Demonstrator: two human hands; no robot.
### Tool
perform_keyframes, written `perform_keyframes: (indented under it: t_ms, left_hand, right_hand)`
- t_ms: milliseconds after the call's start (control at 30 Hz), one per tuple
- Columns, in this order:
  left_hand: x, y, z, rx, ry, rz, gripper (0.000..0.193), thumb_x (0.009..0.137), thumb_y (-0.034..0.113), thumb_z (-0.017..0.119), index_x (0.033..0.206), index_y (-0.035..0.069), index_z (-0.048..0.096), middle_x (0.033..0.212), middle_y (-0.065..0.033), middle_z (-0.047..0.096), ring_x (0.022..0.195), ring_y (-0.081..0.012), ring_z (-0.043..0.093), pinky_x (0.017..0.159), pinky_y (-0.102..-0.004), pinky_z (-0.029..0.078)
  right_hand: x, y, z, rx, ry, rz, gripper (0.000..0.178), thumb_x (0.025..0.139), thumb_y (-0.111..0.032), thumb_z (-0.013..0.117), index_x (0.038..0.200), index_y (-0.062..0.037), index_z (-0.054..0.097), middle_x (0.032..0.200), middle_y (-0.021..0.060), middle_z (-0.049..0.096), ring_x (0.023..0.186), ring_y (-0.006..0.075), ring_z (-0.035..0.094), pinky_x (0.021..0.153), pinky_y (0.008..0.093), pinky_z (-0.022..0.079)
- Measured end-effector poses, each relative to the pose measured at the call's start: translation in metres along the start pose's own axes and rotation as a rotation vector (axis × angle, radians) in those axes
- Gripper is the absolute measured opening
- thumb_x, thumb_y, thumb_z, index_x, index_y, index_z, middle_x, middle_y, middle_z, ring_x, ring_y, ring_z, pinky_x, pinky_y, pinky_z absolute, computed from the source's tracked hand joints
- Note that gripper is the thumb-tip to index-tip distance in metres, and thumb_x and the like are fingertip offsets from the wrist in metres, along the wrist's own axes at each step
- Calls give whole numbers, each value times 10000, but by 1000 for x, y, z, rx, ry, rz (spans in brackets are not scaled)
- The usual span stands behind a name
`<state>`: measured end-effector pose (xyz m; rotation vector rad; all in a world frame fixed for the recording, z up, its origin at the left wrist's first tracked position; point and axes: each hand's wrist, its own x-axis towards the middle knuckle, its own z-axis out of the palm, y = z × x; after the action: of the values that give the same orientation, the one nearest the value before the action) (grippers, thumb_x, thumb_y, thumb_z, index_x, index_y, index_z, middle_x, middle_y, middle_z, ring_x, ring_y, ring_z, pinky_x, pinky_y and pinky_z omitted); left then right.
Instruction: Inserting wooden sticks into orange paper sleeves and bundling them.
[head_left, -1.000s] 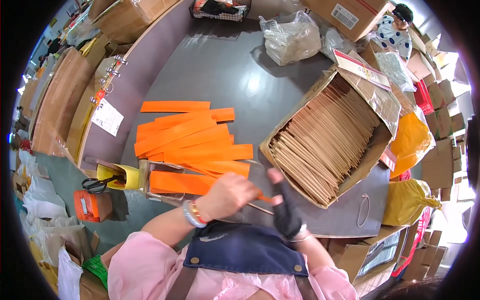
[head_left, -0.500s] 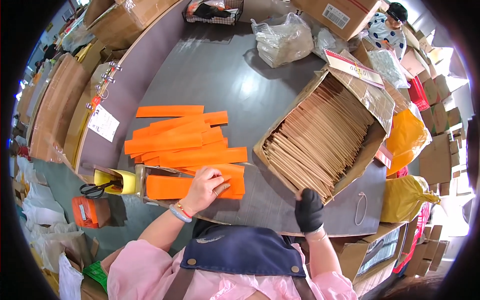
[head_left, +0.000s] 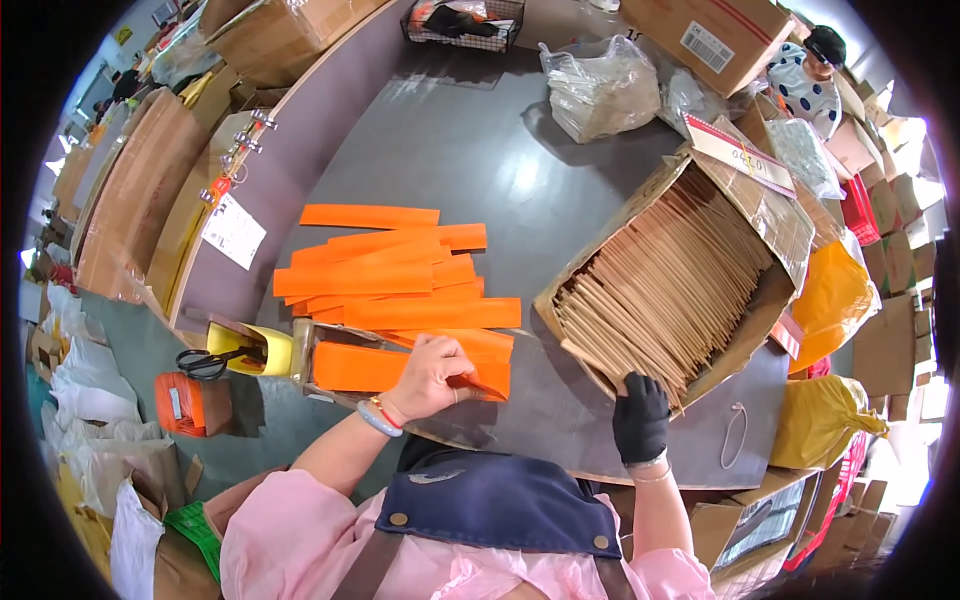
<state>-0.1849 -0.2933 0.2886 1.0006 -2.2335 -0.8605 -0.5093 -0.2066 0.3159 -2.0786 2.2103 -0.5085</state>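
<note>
My left hand (head_left: 437, 378) is closed on the near end of an orange strip (head_left: 493, 380), whose edge curls up at the fingers. More flat orange strips (head_left: 380, 275) lie overlapped in a loose pile just beyond it, and another stack (head_left: 350, 367) sits in a narrow tray beside my wrist. My right hand (head_left: 640, 420), in a black glove with bare fingertips, is at the near corner of an open cardboard box (head_left: 548, 312) full of thin wooden sticks (head_left: 670, 280). Its fingers are closed on the end of one stick (head_left: 588, 364), which lies along the box's near edge.
Black-handled scissors (head_left: 205, 363) stand in a yellow holder (head_left: 277, 350) at the table's left edge. Plastic bags (head_left: 600, 90) and a wire basket (head_left: 465, 25) are at the back. A rubber band (head_left: 735, 435) lies right of my glove. Another person (head_left: 805, 85) is at the far right.
My left fingers have gathered up the end of the orange strip, which now bends upward. My right fingers have closed on a stick at the box's near edge. The whole view has shifted slightly.
</note>
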Motion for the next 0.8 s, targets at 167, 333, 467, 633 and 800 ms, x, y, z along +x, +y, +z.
perform_keyframes:
  t_ms: [167, 333, 467, 633, 800]
  left_hand:
    - [-1, -9, 4, -66, 38, 32, 184, 722, 243, 826, 780, 153, 676, 800, 31, 573, 796, -182, 533, 785, -345, 341]
    - [-1, -12, 3, -62, 31, 97, 184, 760, 252, 801, 790, 138, 660, 812, 19, 582, 781, -192, 526, 761, -346, 338]
    - [1, -8, 6, -2, 50, 106, 200, 724, 209, 821, 795, 136, 650, 827, 12, 595, 783, -204, 533, 736, -343, 346]
    - [3, -4, 8, -47, 118, 41, 224, 689, 169, 839, 789, 136, 640, 833, 11, 606, 787, -207, 546, 719, -345, 351]
    - [-1, -11, 6, 28, 25, 108, 242, 647, 146, 833, 798, 140, 643, 815, 11, 601, 788, -202, 545, 720, -353, 355]
  right_hand:
    - [-8, -24, -19, 226, -113, -136, 93, 890, -130, 622, 964, -87, 659, 795, 139, 606, 735, 366, 594, 641, 461, 461]
    - [-10, -33, -18, 285, -181, -159, 94, 896, -175, 631, 947, -117, 684, 789, 113, 616, 721, 343, 616, 624, 450, 487]
    - [-11, -31, -15, 263, -154, -155, 90, 896, -172, 631, 954, -125, 682, 778, 101, 603, 717, 332, 615, 623, 444, 488]
    - [-13, -28, -14, 244, -146, -148, 88, 890, -173, 638, 957, -132, 679, 760, 92, 577, 706, 320, 609, 614, 436, 477]
    - [-13, -29, -15, 250, -190, -151, 129, 883, -179, 647, 994, -129, 689, 776, 95, 591, 714, 318, 604, 621, 429, 469]
